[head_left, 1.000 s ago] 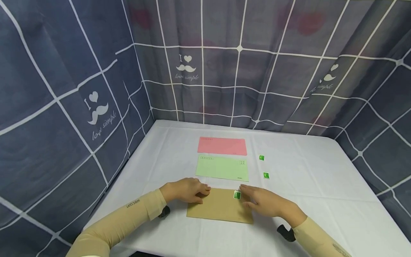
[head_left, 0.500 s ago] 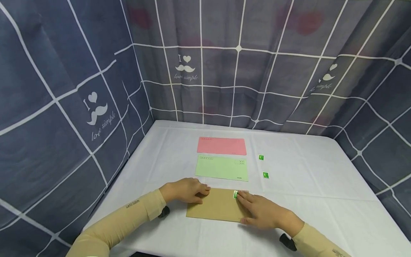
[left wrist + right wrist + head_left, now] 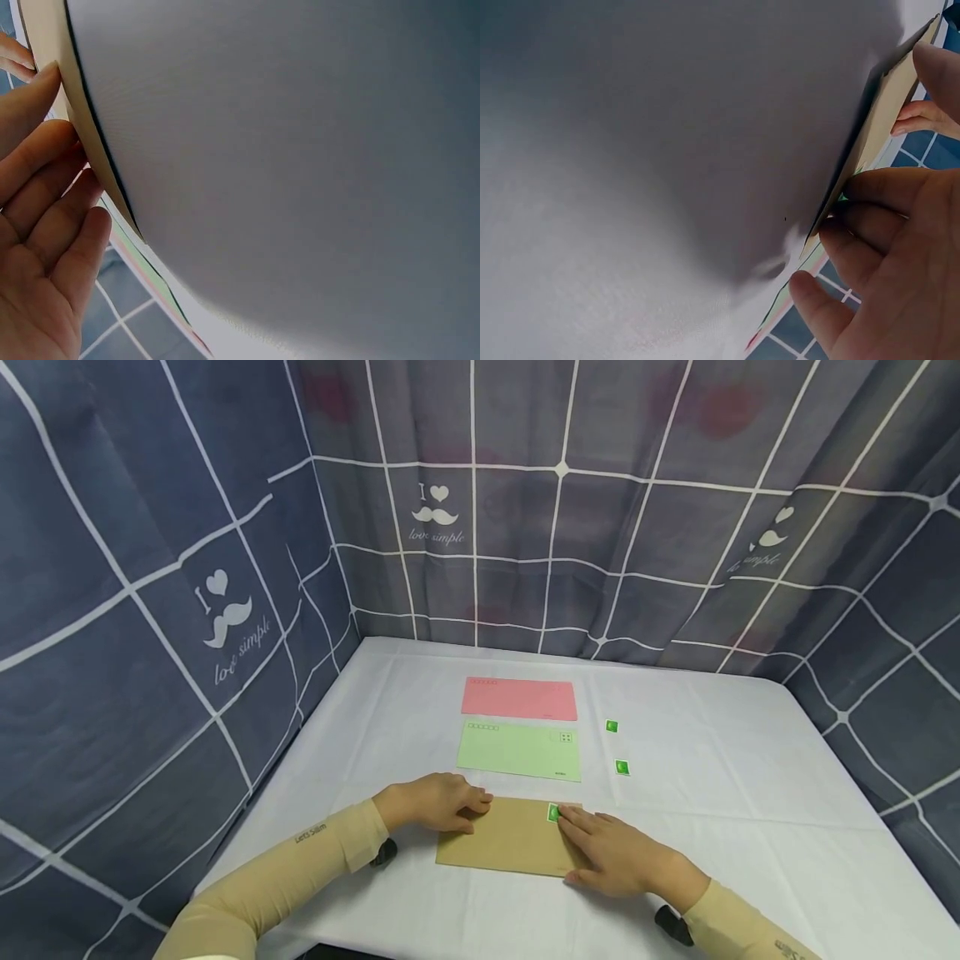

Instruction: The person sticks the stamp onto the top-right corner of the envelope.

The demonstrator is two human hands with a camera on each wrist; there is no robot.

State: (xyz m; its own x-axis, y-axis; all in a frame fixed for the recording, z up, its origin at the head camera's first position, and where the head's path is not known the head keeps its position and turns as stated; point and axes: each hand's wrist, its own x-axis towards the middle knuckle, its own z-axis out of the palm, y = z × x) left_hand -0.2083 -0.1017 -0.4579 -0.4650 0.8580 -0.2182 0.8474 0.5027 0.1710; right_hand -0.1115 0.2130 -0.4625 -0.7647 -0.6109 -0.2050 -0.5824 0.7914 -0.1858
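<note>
A brown envelope (image 3: 510, 847) lies on the white table near me in the head view. On its upper right corner is a green stamp (image 3: 552, 812). My left hand (image 3: 438, 803) rests on the envelope's upper left part, thumb and fingertips touching the paper. The fingertips of my right hand (image 3: 626, 857) lie along the stamp's right edge, with the thumb near the envelope's lower right; the hand hides that corner. In the left wrist view the left fingers (image 3: 56, 191) are at the envelope's edge. The right wrist view has the right fingers (image 3: 885, 195) extended over the envelope and stamp.
Beyond the brown envelope lie a light green envelope (image 3: 517, 752) and a pink envelope (image 3: 519, 699). To their right are two loose green stamps, a nearer stamp (image 3: 622, 767) and a farther stamp (image 3: 612, 726). Dark checked curtains (image 3: 517, 510) surround the white table (image 3: 735, 760).
My right hand has moved from the envelope's right edge onto its right side, its fingertips reaching the stamp. Over the last half second they barely shifted. My left hand stays in place.
</note>
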